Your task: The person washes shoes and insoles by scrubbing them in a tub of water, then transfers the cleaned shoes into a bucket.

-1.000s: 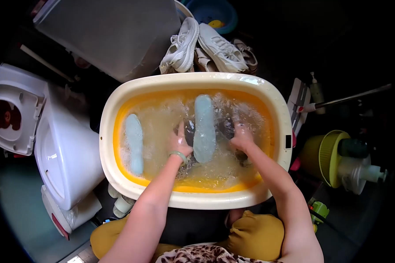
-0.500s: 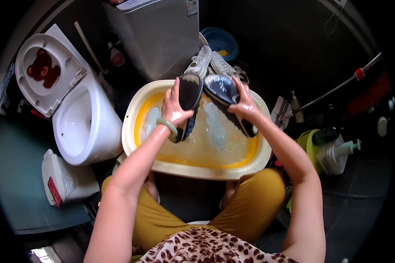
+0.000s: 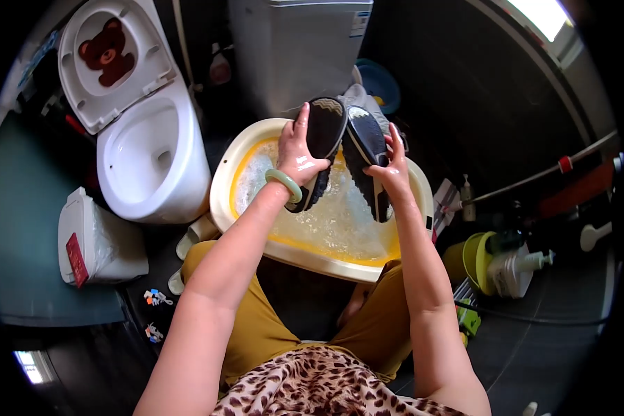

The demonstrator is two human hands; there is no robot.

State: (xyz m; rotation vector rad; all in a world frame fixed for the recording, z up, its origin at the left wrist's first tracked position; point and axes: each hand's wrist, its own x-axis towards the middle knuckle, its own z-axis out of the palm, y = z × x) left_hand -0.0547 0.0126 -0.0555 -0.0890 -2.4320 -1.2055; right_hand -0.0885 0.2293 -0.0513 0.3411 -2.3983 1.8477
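Note:
My left hand [image 3: 301,158], with a pale green bangle [image 3: 284,184] at its wrist, grips a dark shoe [image 3: 325,132] above the basin. Another dark shoe [image 3: 365,142] is in my right hand [image 3: 393,166], its toe pointing away from me. The toes of the two shoes are close together. Below them, cloudy, sudsy water [image 3: 326,232] fills the cream and orange basin [image 3: 312,258]. A pale blue insole [image 3: 260,172] shows in the water at the left; another pale shape near the middle is partly hidden.
A white toilet [image 3: 149,163] with raised lid stands left, above a white bin [image 3: 104,243]. Behind the basin are a grey cabinet [image 3: 291,55], light shoes [image 3: 357,97] and a blue tub [image 3: 380,84]. Yellow-green containers [image 3: 480,263] and a pump bottle [image 3: 527,267] stand right.
Both hands, first down in the water, have come up out of it with a dark shoe in each. The view has shifted, so the toilet shows more fully.

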